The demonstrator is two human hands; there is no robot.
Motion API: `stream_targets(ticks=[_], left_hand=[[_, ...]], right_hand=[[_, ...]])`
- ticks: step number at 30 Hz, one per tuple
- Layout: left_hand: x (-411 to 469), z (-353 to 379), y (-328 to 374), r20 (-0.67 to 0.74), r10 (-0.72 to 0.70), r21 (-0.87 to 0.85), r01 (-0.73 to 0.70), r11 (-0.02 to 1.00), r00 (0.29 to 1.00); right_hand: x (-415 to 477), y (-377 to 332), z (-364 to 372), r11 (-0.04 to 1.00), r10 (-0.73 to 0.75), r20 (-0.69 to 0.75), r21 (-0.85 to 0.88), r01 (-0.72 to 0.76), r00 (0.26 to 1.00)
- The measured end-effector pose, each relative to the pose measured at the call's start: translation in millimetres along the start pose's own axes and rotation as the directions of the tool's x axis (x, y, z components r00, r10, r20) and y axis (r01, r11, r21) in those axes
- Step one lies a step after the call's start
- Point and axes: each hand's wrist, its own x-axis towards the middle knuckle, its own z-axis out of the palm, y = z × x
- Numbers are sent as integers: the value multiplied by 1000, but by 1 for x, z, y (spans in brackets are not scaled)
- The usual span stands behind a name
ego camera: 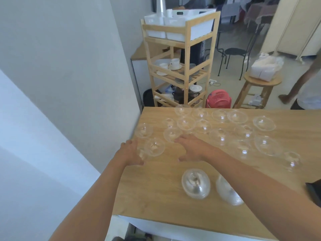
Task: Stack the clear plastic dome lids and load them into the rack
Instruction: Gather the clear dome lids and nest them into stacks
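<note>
White walls close off the room to the left of the table, a wooden top that fills the near view. Beyond the table's far edge stands one wooden rack with white bins on top and cups and plates on its shelves. Right of the rack, past the table's far edge, are one wooden stool, one red fan and a person's leg.

Two stacks of lids lie near the table's front edge. About seventeen single lids lie scattered over its far half; blur makes the count unsure.

Over the table's left edge, the left hand has straight fingers and a spread thumb, just beside a lid, grasping nothing. Nearer the table's middle, the right hand is flat, its fingers released and reaching onto another lid.
</note>
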Motion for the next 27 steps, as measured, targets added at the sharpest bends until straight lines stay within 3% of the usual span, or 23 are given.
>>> stream_targets(ticks=[7,14,27], left_hand=[[29,11,-19,95,48,14,-49,999,994],[44,16,-23,129,87,63,-96,993,988],[45,23,-25,107,172,150,-187,971,979]], right_hand=[[68,-55,7,979,-69,95,-185,86,993],[116,-90,8,894,-132,196,-400,202,972],[130,-87,25,858,-48,313,-473,200,949]])
